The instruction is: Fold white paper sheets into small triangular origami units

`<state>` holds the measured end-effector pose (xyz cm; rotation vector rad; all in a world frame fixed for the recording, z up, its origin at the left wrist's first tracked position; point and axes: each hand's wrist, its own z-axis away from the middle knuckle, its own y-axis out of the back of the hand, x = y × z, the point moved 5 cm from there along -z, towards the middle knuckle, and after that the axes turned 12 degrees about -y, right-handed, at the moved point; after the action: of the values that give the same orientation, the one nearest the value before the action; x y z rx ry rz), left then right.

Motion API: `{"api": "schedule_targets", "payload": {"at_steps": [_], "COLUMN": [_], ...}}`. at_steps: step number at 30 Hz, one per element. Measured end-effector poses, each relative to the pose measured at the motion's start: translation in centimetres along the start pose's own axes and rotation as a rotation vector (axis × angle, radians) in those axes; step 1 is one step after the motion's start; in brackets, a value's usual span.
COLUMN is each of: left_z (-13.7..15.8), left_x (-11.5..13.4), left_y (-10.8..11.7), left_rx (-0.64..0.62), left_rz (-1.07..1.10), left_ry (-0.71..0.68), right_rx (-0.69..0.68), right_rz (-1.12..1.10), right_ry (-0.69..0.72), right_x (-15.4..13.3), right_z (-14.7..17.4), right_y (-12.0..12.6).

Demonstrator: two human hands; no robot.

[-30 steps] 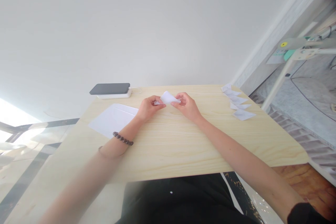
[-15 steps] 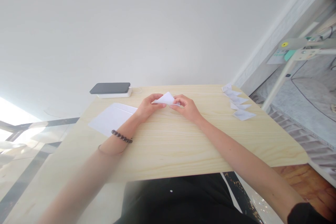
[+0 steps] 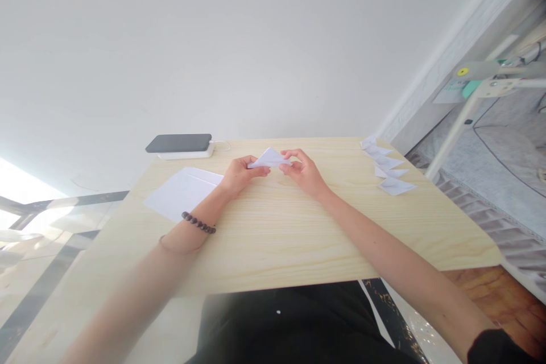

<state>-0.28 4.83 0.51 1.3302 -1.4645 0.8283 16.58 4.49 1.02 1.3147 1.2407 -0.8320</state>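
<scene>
A small white folded paper (image 3: 270, 157), shaped like a triangle with its point up, is held just above the wooden table. My left hand (image 3: 241, 175) is closed on its left corner, thumb along the lower edge and fingers behind. At the right corner, my right hand (image 3: 303, 172) pinches the paper between thumb and fingers, with the index finger raised over the corner. White paper sheets (image 3: 181, 190) lie flat beside my left forearm, which partly covers them. Several folded paper pieces (image 3: 397, 186) lie overlapping in a row at the table's right side.
A dark phone (image 3: 179, 143) rests on a white block (image 3: 187, 154) at the back left, with a white cable attached. The pale wooden table (image 3: 273, 239) meets a white wall (image 3: 273, 51). To the right stands a white metal frame (image 3: 452, 131).
The folded paper has tilted and flattened slightly, its front face now showing more. My right fingers have shifted at its right corner, the index finger lifting.
</scene>
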Motion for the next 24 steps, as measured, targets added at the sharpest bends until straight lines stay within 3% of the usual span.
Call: {"api": "schedule_targets", "payload": {"at_steps": [5, 12, 17, 24], "left_z": [0.08, 0.06, 0.22, 0.18], "left_x": [-0.09, 0.13, 0.20, -0.39], "left_y": [-0.24, -0.67, -0.69, -0.34], "left_rx": [-0.027, -0.087, -0.137, -0.120], "left_rz": [0.062, 0.136, -0.029, -0.231], "left_ry": [0.000, 0.004, 0.068, 0.041], "right_rx": [-0.078, -0.068, -0.056, -0.068], "right_rz": [-0.079, -0.041, 0.012, 0.103], "right_ry": [-0.113, -0.108, -0.134, -0.081], "right_x": [0.37, 0.25, 0.19, 0.18], "right_z": [0.00, 0.00, 0.12, 0.27], "right_y": [-0.19, -0.23, 0.07, -0.32]}}
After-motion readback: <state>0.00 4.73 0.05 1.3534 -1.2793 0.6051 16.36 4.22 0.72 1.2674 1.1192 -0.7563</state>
